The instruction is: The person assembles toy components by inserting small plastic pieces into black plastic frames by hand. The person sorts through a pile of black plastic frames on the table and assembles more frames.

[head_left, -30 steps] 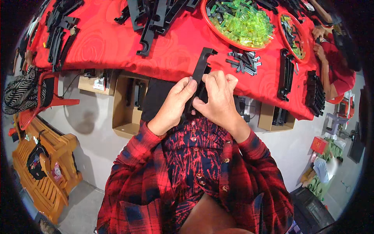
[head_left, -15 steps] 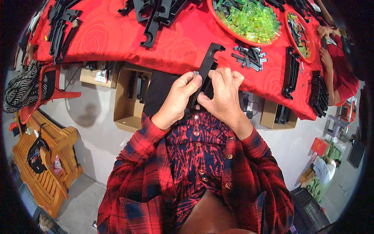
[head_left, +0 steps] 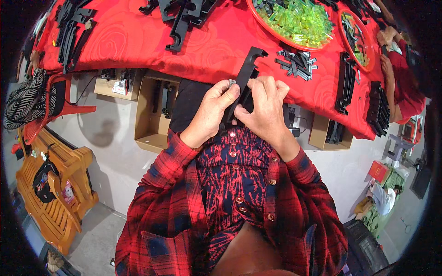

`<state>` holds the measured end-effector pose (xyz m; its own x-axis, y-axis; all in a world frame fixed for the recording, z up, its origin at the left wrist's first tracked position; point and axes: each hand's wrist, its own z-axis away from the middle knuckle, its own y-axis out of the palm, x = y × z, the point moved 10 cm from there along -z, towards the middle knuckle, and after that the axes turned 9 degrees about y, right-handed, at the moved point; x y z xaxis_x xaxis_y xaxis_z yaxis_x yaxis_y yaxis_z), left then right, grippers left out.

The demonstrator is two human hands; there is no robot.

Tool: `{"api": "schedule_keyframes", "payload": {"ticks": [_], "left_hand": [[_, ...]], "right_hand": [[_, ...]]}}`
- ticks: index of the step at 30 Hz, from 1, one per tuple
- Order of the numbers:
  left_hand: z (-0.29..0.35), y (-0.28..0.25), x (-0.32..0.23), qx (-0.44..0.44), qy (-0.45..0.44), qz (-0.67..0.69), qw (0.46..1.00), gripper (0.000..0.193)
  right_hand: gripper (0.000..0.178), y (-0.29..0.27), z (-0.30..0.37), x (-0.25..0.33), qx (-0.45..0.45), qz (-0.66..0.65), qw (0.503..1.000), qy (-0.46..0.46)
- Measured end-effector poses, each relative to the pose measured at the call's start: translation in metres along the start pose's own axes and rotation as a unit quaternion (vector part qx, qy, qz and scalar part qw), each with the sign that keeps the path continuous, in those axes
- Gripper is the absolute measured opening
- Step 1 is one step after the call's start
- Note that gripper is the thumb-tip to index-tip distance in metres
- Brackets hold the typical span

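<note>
A long black plastic bar [head_left: 246, 69] with a hooked far end stands between my hands, over the table's near edge and in front of my body. My left hand [head_left: 214, 103] is closed at its left side, thumb and forefinger pinching a small greyish piece [head_left: 231, 83]. My right hand [head_left: 266, 103] is closed on the bar's right side, its fingers curled and its thumb against the bar. The bar's lower end is partly hidden by my hands. Just beyond them lies a pile of small black and grey strips [head_left: 297, 64] on the red cloth [head_left: 216, 60].
A red basin [head_left: 306, 48] of yellow-green clear pieces stands at the back right, beside a smaller red basin [head_left: 372, 57]. Black bars [head_left: 184, 27] lie in piles. Cardboard boxes [head_left: 152, 138] stand below the table; a wooden bench [head_left: 50, 202] is at left. Another person's arm [head_left: 389, 76] rests at right.
Both hands keep their hold. The view has shifted slightly, and the bar's hooked end sits a little higher in the picture; the fingers barely move.
</note>
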<state>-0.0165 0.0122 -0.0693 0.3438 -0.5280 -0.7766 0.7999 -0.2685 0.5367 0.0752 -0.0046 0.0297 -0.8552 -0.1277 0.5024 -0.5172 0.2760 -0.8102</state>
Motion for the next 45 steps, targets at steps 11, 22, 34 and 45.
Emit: {"api": "schedule_keyframes", "payload": {"ticks": [11,22,34,45], "left_hand": [[0.001,-0.008,0.007,0.001,0.048,-0.022,0.999,0.027],[0.101,-0.179,-0.058,-0.154,-0.071,-0.346,0.923,0.042],[0.020,-0.507,0.159,-0.233,-0.221,-0.632,0.705,0.075],[-0.045,-0.449,0.207,-0.158,-0.301,-0.681,0.648,0.062]], "right_hand": [[0.053,0.009,0.011,-0.002,0.022,0.001,1.000,0.016],[0.031,-0.024,0.001,-0.057,-0.064,-0.077,0.993,0.068],[0.027,-0.002,-0.028,-0.067,-0.085,-0.104,0.990,0.033],[0.029,0.000,-0.014,-0.069,-0.107,0.017,0.992,0.059]]}}
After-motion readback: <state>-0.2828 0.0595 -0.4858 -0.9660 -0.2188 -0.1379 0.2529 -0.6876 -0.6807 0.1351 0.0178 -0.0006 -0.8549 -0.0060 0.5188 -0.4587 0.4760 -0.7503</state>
